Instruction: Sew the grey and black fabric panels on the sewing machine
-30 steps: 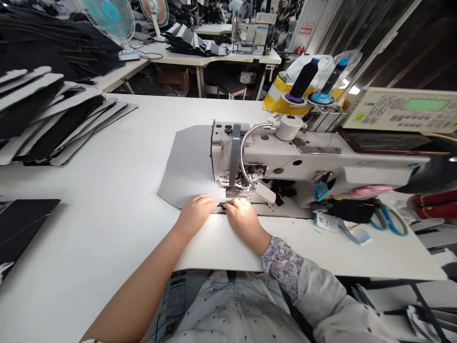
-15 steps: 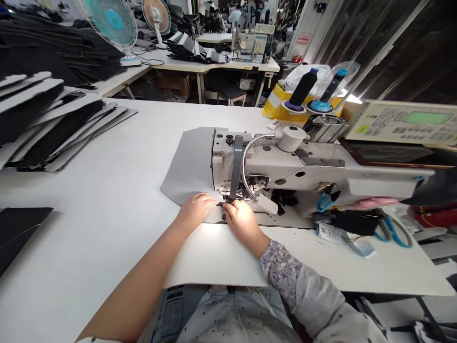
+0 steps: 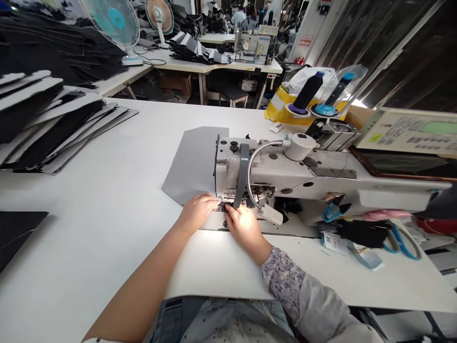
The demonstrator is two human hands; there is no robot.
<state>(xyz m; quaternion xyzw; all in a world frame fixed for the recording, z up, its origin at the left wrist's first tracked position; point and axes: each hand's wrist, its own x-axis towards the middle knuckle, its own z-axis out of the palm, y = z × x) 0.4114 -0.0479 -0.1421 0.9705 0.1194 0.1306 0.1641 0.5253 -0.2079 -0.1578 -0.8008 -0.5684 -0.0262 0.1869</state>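
Note:
A flat grey fabric panel (image 3: 194, 164) with angled corners lies on the table, its right part running behind and under the head of a sewing machine (image 3: 285, 164). My left hand (image 3: 197, 213) rests at the panel's near edge, fingers pressed together on it and pointing toward the needle area. Close to the presser foot, my right hand (image 3: 246, 231) has bent fingers closed at the same edge, under the machine's lamp (image 3: 271, 214). A bit of dark material shows between the fingertips. The needle and the thumb of my left hand are hidden.
Stacked grey and black pieces (image 3: 60, 124) lie at left, above a black piece (image 3: 21, 233). Blue-handled scissors (image 3: 407, 243), a black cloth (image 3: 364, 232) and labels lie at right. Thread cones (image 3: 309, 93) and a control panel (image 3: 410, 128) stand behind the machine.
The view has shifted slightly, so the machine appears a little further right and lower. Both hands stay at the panel's edge by the presser foot, with little visible movement.

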